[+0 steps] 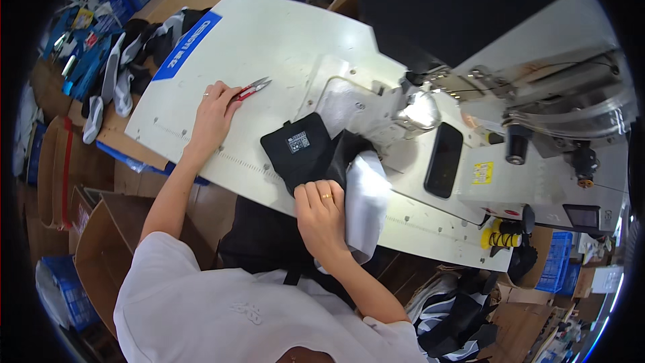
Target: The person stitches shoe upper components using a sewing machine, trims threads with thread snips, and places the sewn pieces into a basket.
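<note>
My left hand (216, 113) is at the left part of the white sewing table, its fingers on the red handles of a pair of thread snips (254, 87). The snips' blades point away to the right. At the table's front edge my right hand (320, 215) is closed on a black fabric piece (295, 154) bearing a small printed white patch. A silver-grey fabric panel (367, 202) hangs beside that hand and seems joined to the black piece. The far end of the fabric lies near the sewing machine's arm (416, 111), where its edge is partly hidden.
A black phone (444, 160) lies on the machine bed at right. A yellow-and-black thread spool (500, 236) sits at the table's right corner. Black and grey fabric pieces (124, 81) are heaped at far left, others (457, 323) at lower right. Cardboard boxes (107, 255) stand left.
</note>
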### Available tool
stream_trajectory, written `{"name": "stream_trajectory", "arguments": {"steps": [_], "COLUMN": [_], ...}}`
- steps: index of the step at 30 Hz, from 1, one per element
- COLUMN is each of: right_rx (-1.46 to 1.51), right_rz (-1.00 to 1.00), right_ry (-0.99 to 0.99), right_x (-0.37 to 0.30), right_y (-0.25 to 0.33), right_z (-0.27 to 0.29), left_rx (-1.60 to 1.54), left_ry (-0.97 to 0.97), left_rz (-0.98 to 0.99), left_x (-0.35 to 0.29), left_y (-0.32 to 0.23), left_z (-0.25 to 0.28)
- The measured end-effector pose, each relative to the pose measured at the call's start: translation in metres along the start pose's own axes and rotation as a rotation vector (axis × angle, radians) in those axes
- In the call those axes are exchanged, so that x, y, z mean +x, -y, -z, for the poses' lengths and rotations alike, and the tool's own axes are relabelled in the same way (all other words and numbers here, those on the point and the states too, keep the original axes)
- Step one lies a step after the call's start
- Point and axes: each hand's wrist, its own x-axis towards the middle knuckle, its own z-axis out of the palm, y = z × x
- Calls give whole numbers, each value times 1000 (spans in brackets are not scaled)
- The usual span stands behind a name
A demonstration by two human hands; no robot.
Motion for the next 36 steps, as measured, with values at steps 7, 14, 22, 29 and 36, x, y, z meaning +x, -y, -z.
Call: {"name": "stream_trajectory", "arguments": {"steps": [7,14,22,29,36], "right_rx": [66,91,92,98,93], "right_rz": [-76,-101,-109,-123,-118], "right_ry": [-50,-70,-77,-49,-47], "right_x": [-10,-9,-11,-12,-13], "right_y": [0,1,0,2,2], "right_z": [-18,-18,-20,-17,-16], "left_rx": [-746,-484,-696,-439,-541], "left_ry": [187,234,223,233,289], "left_rz": [421,246,390,225,339], "left_x": [-61,-90,-86,-90,-89], "left_y": [-24,-76,-84,-88,-86], "left_z": [24,48,56,53,52]}}
